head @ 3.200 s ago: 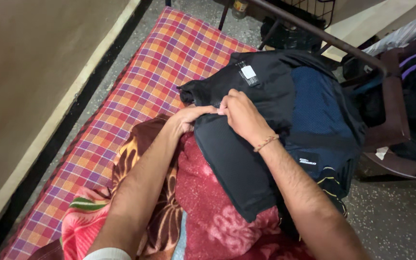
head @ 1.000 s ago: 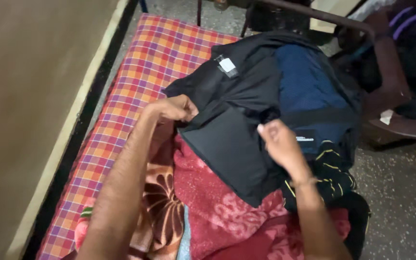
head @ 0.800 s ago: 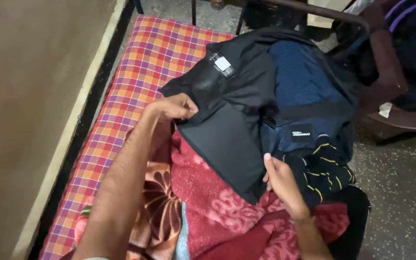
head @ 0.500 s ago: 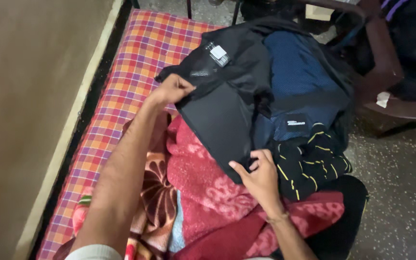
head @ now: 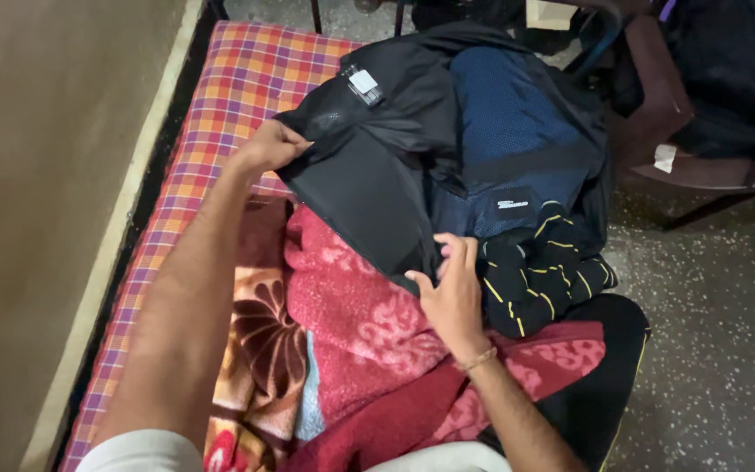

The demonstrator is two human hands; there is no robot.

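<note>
Your left hand [head: 271, 149] pinches the upper left edge of the black garment [head: 369, 188], fingers closed on the cloth. Your right hand [head: 454, 288] lies on the garment's lower corner, at about 5 o'clock from the left hand; its fingers are bent around the edge, thumb to the left, so it grips the cloth there. The two hands are well apart, and the black panel stretches between them.

The garment sits in the middle of the bed, partly folded, with a small white label [head: 363, 82] at its 12 o'clock side. Its blue lining [head: 517, 131] shows at 2 o'clock from your right hand. A dark cloth with yellow stripes [head: 545, 275] lies just beside the right hand, at 3 o'clock. Under the garment, at 6 o'clock, is a red blanket [head: 360, 323] with a flower pattern. The checked sheet [head: 229, 96] covers the bed at 10 o'clock, along the wall [head: 37, 175]. A chair [head: 657, 114] stands at 2 o'clock, on the floor [head: 718, 323].
</note>
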